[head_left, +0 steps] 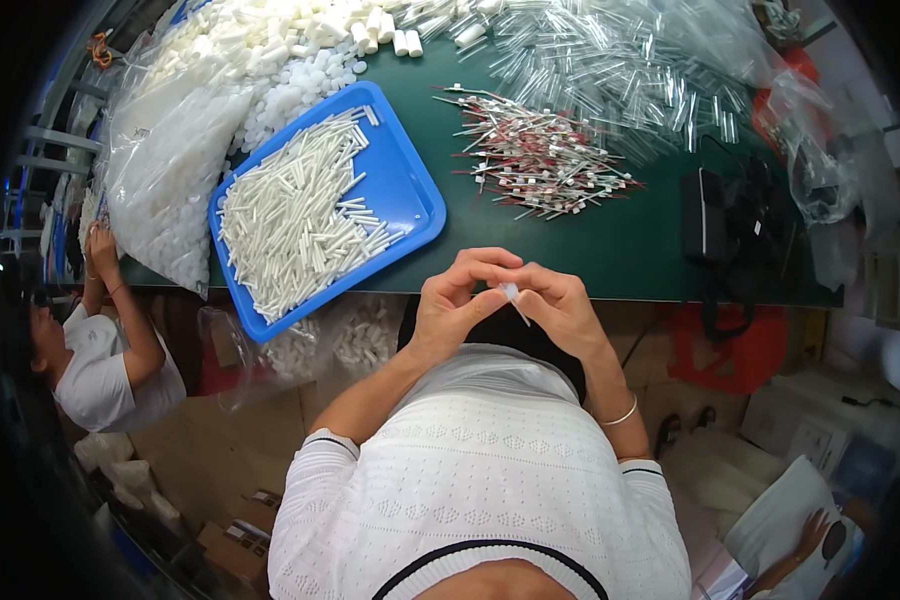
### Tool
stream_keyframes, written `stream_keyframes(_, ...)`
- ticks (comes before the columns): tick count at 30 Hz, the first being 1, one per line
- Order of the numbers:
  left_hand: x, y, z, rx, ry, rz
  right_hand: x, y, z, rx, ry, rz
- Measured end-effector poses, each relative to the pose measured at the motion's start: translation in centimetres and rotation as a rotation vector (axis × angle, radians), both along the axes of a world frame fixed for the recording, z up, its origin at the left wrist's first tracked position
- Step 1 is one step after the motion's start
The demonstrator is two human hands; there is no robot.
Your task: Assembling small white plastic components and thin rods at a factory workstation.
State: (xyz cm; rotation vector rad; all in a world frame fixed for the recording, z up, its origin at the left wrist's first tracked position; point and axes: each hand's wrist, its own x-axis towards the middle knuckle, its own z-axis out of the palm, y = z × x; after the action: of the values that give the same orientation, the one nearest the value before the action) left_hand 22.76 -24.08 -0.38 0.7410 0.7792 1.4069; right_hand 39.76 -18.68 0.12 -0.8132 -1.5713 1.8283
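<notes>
At the table's near edge, both my hands meet with fingertips pinched together. A small white plastic piece (511,291) sits between them, with a thin pale stick pointing down from it; its exact kind is too small to make out. My left hand (454,308) closes on it from one side and my right hand (566,312) from the other. Left of them lies a blue tray (425,205) with many short white rods (295,205). Beyond my hands is a heap of thin sticks with white tabs and red ends (550,160).
Transparent tubes (610,70) cover the far right of the green table (590,250). White cylinders (300,25), translucent caps (295,90) and a plastic bag (170,160) fill the far left. A black device (705,215) stands right. Other people (120,360) are at both sides.
</notes>
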Motion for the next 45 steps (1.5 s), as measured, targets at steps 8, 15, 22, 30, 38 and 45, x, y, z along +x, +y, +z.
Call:
stream_keyframes(8,-8.3,1.2,2.3,0.113,1.281,0.201,1.2,0.1,1.0,-0.207,0.137,-0.043)
stream_keyframes(15,-12.1,4.1,1.1,0.367,1.789,0.019,1.8,1.2,-0.6,-0.140,0.164,-0.190)
stream_keyframes(22,-13.2,3.9,1.8,0.384,1.774,-0.025,-0.6,1.2,-1.3,-0.220,0.156,-0.196)
stream_keyframes(30,-12.4,6.9,-0.8,0.541,1.455,0.225,-1.6,0.5,-0.2,-0.138,0.225,-0.307)
stream_keyframes(38,-10.5,5.0,0.8,0.192,1.167,0.386,-1.8,1.1,1.2,-0.074,0.327,-0.273)
stream_keyframes(45,-5.5,2.7,2.1,0.016,0.515,0.077,-4.3,1.4,3.2,-0.033,0.559,-0.231)
